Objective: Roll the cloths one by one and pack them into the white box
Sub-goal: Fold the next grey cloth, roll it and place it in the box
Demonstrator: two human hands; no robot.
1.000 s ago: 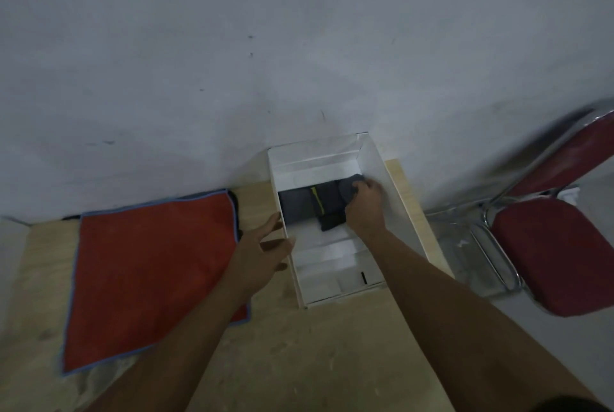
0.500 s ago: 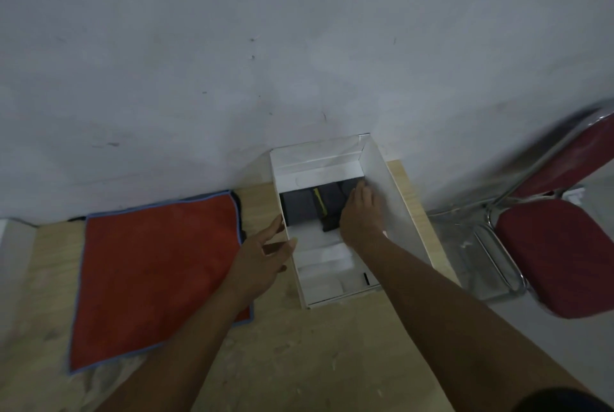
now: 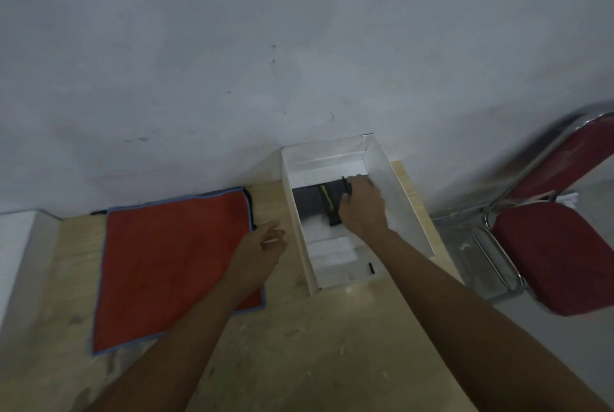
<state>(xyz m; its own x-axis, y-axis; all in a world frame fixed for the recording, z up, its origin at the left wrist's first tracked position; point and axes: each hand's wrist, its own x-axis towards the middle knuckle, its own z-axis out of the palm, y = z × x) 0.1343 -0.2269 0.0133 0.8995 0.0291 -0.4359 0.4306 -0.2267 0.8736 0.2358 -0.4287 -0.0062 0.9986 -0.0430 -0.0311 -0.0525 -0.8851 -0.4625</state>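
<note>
Fingers (image 3: 345,206) of the right hand (image 3: 363,209) curl onto a rolled cloth.
They clamp the right end of the one dark grey rolled cloth (image 3: 310,200), which lies across the far half of the one white box (image 3: 400,212). The left hand (image 3: 257,247) hovers beside the box, fingers loosely apart, above one red cloth (image 3: 172,262) lying flat on the tabletop (image 3: 299,345).

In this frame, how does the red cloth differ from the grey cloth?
Colour: the red cloth is orange-red with a blue hem; the grey cloth is dark with a yellow stripe.
Pose: the red cloth lies spread flat; the grey cloth is a compact bundle, seemingly rolled.
Place: the red cloth is on the table; the grey cloth sits inside the white box, held by the right hand.
Both are cloths.
</note>
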